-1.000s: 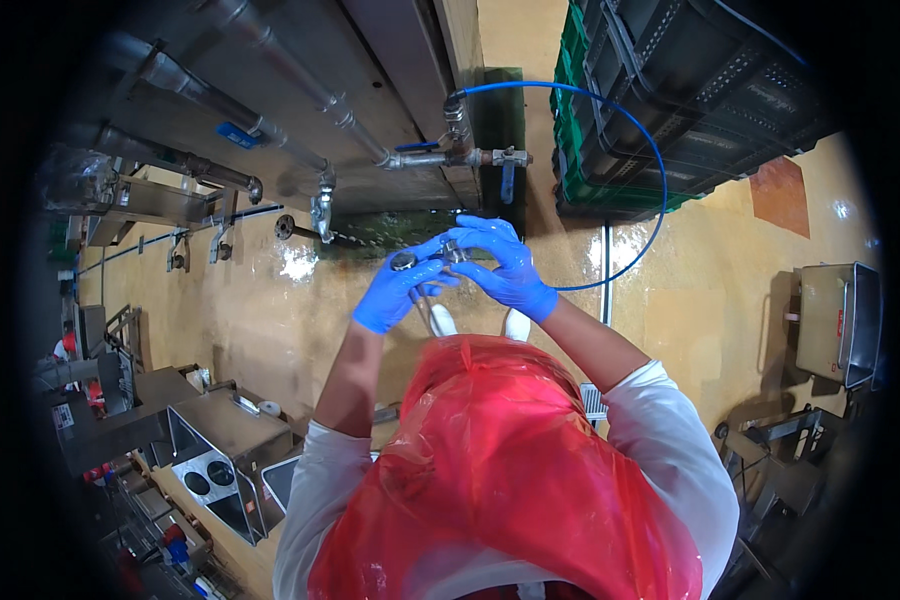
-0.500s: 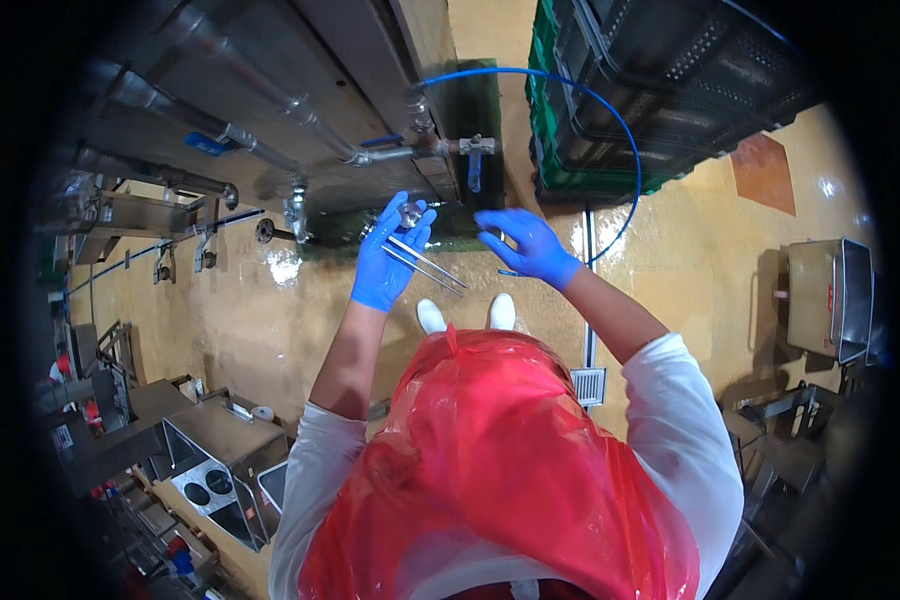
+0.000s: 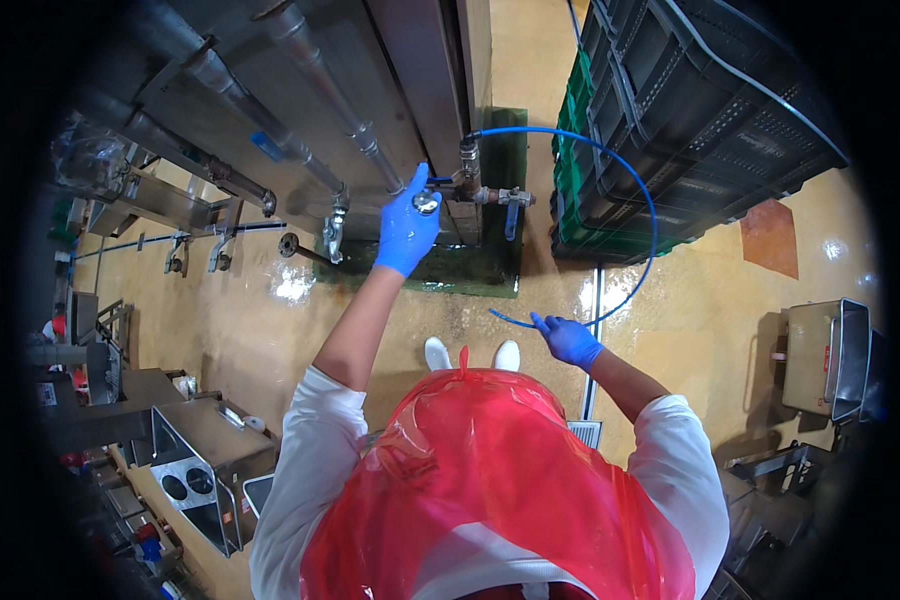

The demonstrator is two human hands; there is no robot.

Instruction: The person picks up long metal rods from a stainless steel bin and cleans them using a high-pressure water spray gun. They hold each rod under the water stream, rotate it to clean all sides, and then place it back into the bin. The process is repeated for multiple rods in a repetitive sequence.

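My left hand (image 3: 406, 236), in a blue glove, is closed on a shiny round metal piece (image 3: 425, 203). One finger stretches up beside a small valve on the pipework (image 3: 467, 187); whether it touches cannot be told. To the right and nearer me, my right hand (image 3: 573, 344), gloved in blue too, is closed around a thin blue hose (image 3: 653, 225) close to its free end. From that pipework the hose loops out to the right and back to my hand. A blue-handled valve (image 3: 512, 218) juts out below the hose's connection.
Stacked black and green crates (image 3: 695, 130) stand at the far right. A large metal cabinet (image 3: 340, 60) with pipes fills the far left, above a wet green mat (image 3: 470, 282). A steel bin (image 3: 820, 360) is on the right, and a floor drain (image 3: 586, 433) lies near my right side.
My left hand has moved up to the pipework; the long thin metal rods seen in it before no longer show. The right hand has come down toward me and closed on the hose.
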